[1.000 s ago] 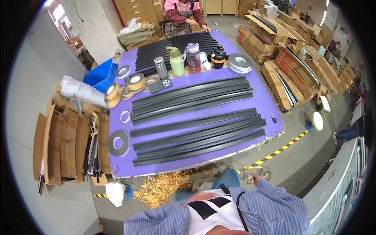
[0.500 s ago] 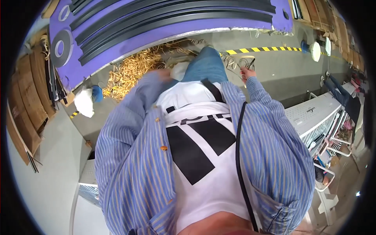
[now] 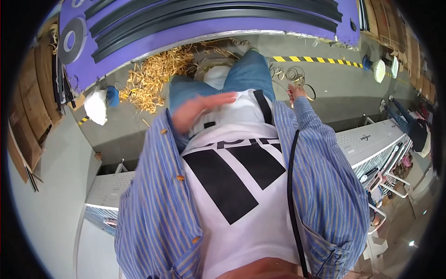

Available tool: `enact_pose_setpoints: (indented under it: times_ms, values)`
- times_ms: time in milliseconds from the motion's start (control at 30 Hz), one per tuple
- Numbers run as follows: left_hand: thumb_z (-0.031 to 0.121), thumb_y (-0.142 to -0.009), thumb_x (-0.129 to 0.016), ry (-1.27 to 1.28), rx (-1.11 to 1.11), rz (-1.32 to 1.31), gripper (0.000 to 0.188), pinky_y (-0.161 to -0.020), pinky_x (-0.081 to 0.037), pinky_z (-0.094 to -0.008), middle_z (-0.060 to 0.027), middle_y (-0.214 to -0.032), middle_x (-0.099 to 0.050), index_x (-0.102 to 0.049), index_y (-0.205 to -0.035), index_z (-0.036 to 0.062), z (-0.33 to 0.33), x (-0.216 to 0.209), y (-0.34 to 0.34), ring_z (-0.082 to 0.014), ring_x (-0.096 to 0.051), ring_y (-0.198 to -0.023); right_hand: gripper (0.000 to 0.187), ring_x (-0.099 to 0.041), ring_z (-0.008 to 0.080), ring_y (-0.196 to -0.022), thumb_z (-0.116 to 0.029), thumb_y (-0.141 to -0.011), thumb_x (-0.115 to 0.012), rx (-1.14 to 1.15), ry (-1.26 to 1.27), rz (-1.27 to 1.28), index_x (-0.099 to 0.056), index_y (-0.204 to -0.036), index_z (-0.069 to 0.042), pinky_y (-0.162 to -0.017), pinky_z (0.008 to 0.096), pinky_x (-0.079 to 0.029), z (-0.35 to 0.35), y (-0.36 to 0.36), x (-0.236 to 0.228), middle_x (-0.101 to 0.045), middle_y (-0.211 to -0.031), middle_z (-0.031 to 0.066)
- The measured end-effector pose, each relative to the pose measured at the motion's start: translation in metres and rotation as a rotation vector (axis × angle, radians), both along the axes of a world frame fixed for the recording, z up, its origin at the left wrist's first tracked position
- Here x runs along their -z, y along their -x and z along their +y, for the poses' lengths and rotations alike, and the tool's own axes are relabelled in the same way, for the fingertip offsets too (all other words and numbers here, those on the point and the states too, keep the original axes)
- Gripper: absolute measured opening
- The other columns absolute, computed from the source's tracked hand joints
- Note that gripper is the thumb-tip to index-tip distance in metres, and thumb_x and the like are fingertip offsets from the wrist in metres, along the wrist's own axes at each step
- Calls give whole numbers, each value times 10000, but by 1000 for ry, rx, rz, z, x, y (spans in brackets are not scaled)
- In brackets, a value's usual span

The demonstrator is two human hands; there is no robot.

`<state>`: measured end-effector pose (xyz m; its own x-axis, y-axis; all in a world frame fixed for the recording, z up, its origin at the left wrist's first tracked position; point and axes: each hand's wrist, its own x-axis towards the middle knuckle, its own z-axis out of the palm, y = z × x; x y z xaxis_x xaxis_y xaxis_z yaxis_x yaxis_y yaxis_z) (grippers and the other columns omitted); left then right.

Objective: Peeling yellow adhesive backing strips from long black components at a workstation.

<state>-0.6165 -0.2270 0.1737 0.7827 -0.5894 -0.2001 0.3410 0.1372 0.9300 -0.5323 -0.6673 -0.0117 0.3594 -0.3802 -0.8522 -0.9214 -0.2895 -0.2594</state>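
Observation:
My left hand (image 3: 197, 110) is smeared by motion in front of my white shirt. Its fingers point to the right, stretched out, and I see nothing held in it. At my right side, beyond the striped cuff, my right hand (image 3: 296, 93) is closed on a thin, dark, curled strip (image 3: 313, 93). The strip loops outward to the right of the fingers. More thin coils (image 3: 292, 73) lie just beyond that hand, over the grey floor; I cannot tell whether they join the held strip.
Long dark strips (image 3: 218, 21) and a grey ring-shaped roll (image 3: 72, 42) lie on the purple table (image 3: 139, 56) ahead. Tan curled scraps (image 3: 155, 76) heap on the floor. White bench-like units (image 3: 369, 143) stand on both sides. Flattened cardboard (image 3: 28, 116) leans at the far left.
My left hand has moved from beside my left thigh back and right, across my shirt. My right hand has shifted slightly toward me, its strip now looping out to the right.

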Motion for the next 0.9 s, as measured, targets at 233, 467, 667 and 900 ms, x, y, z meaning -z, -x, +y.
enact_pose_setpoints:
  times_ms: [233,467,667,900]
  values:
    - [336,-946,-408,-322,166,110,450,-1051,-302,-406,-159,-1317,-484,-434,-1331,106,39,22,17,-268,-420,-1257,188,-361,75,-398,-266,-803,-650,-63,-133,0,-565,-777,-101,-382,281,-323,22,-9,2,-555,-619,-8]
    - [172,-922,-524,-700,-23,132,417,-977,-404,-339,-118,-1270,-535,-454,-1319,66,50,-9,-101,-190,-483,-1199,206,-378,80,-400,-282,-795,-663,-72,-49,29,-586,-757,-95,-393,277,-337,-11,-19,23,-560,-614,-9]
    - [309,-916,-512,60,678,-51,417,-1012,-351,-347,-140,-1259,-538,-513,-1256,67,-154,22,-88,-231,-482,-1182,215,-422,89,-418,-297,-779,-675,-85,95,117,-627,-794,-88,-380,288,-367,-15,-7,28,-587,-634,4]
    - [343,-845,-602,-1247,163,-149,396,-762,-506,-348,-153,-1005,-659,-604,-1146,86,109,219,-41,-273,-642,-894,276,-508,112,-469,-312,-753,-686,-141,201,0,-666,-884,-70,-389,290,-433,-72,-9,21,-639,-693,35]
